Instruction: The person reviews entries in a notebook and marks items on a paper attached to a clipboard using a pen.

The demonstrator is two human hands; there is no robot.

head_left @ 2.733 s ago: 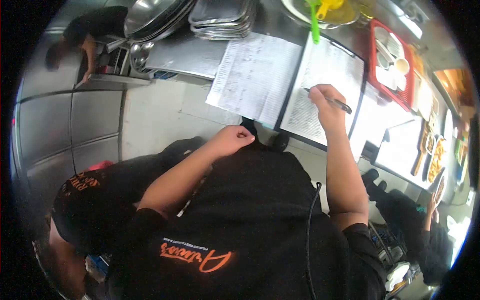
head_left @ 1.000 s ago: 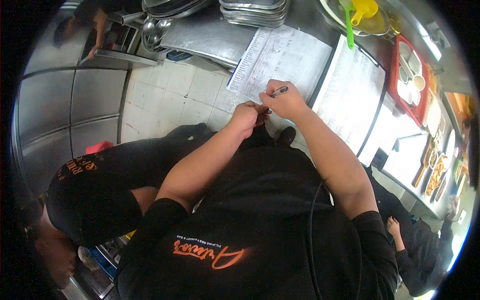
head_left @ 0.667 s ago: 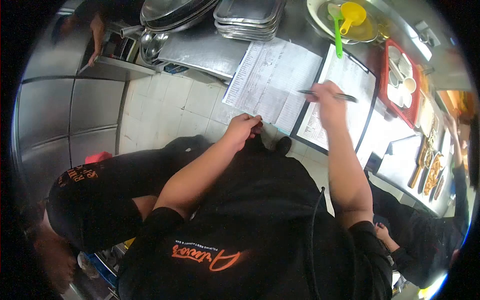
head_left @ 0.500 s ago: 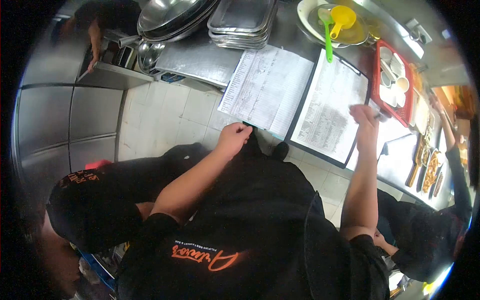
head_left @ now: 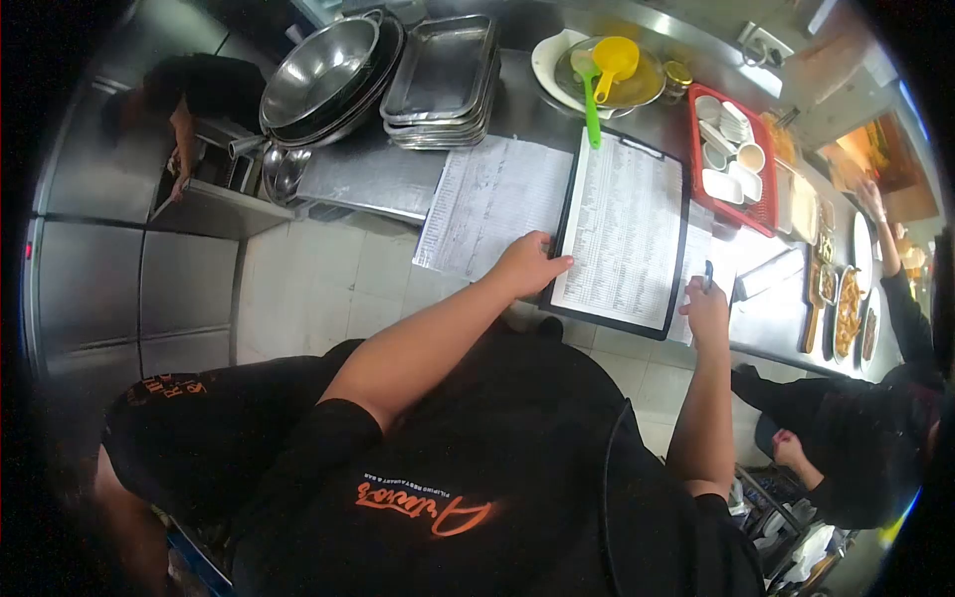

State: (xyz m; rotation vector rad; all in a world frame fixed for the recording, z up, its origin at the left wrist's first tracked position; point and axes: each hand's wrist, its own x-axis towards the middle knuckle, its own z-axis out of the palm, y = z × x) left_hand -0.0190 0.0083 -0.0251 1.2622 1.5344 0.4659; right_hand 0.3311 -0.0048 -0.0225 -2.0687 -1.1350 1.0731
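Observation:
A black clipboard point(head_left: 618, 327) with a printed list sheet point(head_left: 627, 229) lies at the front edge of the steel counter. My left hand point(head_left: 529, 267) grips its lower left edge, thumb on top of the paper and the other fingers partly hidden at the edge. Just right of the clipboard, my right hand point(head_left: 706, 306) holds a pen point(head_left: 708, 271) pointing up from the fingers. Handwritten ruled sheets point(head_left: 497, 194) lie to the left, partly beneath the clipboard. A green spoon point(head_left: 593, 114) reaches down to the clipboard's top edge.
Stacked metal trays point(head_left: 443, 70) and large bowls point(head_left: 320, 75) stand at the back left. A yellow ladle point(head_left: 616, 62) rests on a plate. The red basket point(head_left: 739, 211) holds white dishes. Plated food point(head_left: 848, 316) sits right, beside a co-worker's arm point(head_left: 888, 234). Another person is at left.
My left hand has moved right, from the handwritten sheets' lower edge to the clipboard, and taken hold of it. My right hand has come down off the printed sheet to the clipboard's right side.

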